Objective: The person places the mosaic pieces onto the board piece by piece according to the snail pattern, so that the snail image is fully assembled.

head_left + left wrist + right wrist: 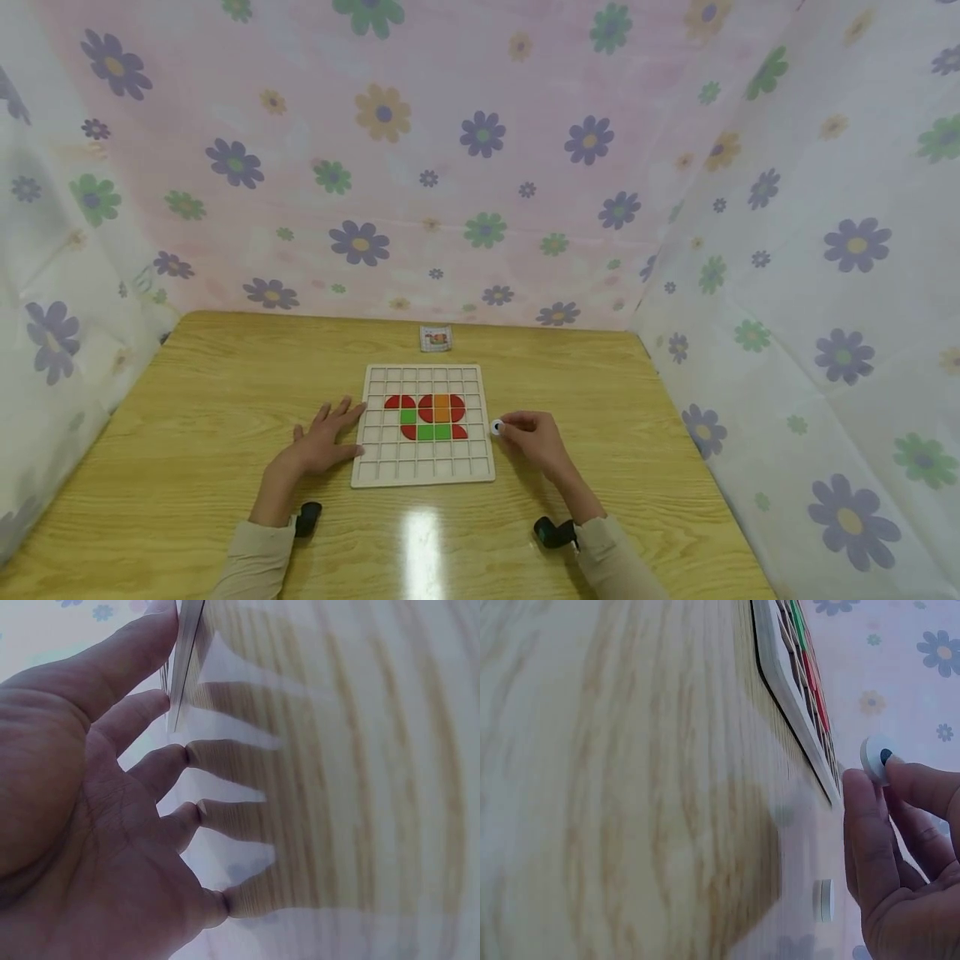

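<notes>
My right hand [536, 437] pinches a round white eye piece [875, 760] with a black dot between thumb and fingertips. It holds this piece just off the right edge of a pale wooden grid board [382, 468]. Set into the board's squares are red quarter-round pieces [457, 407], orange squares [442, 408] and green squares [407, 416]. My left hand [318, 446] lies on the table with fingers spread, thumb and fingertips touching the board's left edge. In the left wrist view, the board's side [184, 664] stands against the thumb.
A small picture card [436, 338] lies behind the board, showing a similar coloured figure. Another small white piece [826, 900] rests on the glossy wooden table [600, 383] near my right hand. Flower-patterned cloth [420, 192] surrounds the table's back and sides.
</notes>
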`<action>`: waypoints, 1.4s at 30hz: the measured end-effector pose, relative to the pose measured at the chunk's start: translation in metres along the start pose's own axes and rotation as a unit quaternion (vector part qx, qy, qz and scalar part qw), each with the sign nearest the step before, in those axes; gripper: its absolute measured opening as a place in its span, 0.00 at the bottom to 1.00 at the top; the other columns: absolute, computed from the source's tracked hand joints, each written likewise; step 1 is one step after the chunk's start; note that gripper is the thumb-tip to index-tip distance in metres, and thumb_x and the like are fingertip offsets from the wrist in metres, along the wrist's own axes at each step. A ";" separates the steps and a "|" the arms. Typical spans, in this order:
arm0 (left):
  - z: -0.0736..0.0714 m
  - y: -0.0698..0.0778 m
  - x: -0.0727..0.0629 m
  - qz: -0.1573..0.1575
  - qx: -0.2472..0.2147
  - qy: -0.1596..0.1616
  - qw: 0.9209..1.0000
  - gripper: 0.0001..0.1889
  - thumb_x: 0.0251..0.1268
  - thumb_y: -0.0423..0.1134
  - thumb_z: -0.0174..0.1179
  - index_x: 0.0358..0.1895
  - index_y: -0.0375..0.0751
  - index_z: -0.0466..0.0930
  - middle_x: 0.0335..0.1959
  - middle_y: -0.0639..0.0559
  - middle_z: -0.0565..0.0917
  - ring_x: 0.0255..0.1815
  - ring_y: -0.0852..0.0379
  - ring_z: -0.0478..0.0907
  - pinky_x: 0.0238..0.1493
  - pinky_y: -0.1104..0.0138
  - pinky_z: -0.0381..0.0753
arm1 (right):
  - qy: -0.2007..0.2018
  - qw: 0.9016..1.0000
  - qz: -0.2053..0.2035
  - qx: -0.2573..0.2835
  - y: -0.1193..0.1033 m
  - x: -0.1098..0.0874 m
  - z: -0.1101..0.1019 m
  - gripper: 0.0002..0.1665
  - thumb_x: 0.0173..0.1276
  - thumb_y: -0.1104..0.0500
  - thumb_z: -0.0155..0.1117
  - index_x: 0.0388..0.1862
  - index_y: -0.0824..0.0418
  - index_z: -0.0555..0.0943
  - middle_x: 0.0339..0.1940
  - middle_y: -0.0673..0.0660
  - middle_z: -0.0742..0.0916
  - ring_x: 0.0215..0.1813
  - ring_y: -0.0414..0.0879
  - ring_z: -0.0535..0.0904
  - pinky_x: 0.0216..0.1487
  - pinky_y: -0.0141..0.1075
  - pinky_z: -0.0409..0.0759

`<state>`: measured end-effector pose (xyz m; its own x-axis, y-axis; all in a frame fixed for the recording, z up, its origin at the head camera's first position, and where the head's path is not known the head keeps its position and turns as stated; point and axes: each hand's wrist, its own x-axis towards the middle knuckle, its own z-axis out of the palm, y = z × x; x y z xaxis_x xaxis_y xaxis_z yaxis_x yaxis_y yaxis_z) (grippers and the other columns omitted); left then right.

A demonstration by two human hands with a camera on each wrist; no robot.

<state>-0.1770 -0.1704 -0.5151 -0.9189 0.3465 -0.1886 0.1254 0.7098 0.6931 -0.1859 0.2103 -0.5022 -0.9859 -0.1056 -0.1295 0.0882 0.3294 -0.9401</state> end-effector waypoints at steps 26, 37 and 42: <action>0.002 -0.003 0.002 0.000 -0.006 -0.001 1.000 0.40 0.70 0.45 0.65 0.80 0.38 0.57 0.82 0.30 0.47 0.80 0.23 0.35 0.63 0.19 0.31 | -0.058 0.995 -0.073 -0.022 0.003 0.036 0.047 0.11 0.69 0.60 0.71 0.43 0.68 0.88 0.36 0.67 0.90 0.34 0.58 0.86 0.33 0.41 0.85; 0.002 -0.003 0.003 -0.005 -0.004 -0.003 1.000 0.40 0.71 0.44 0.64 0.80 0.39 0.57 0.82 0.31 0.46 0.80 0.24 0.34 0.63 0.20 0.29 | -0.050 0.994 -0.092 -0.033 0.000 0.051 0.064 0.08 0.68 0.60 0.72 0.39 0.65 0.89 0.33 0.57 0.91 0.34 0.42 0.84 0.31 0.31 0.78; 0.002 -0.002 0.004 -0.011 0.002 -0.001 1.000 0.40 0.70 0.44 0.65 0.80 0.39 0.57 0.82 0.31 0.47 0.80 0.23 0.34 0.63 0.20 0.30 | -0.058 0.993 -0.098 -0.037 -0.003 0.056 0.070 0.08 0.68 0.61 0.72 0.39 0.66 0.89 0.34 0.58 0.91 0.33 0.40 0.84 0.32 0.30 0.79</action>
<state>-0.1802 -0.1695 -0.5189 -0.9209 0.3314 -0.2051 0.1062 0.7198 0.6860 -0.2315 0.1374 -0.5289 -0.9598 -0.2802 0.0139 -0.1182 0.3587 -0.9259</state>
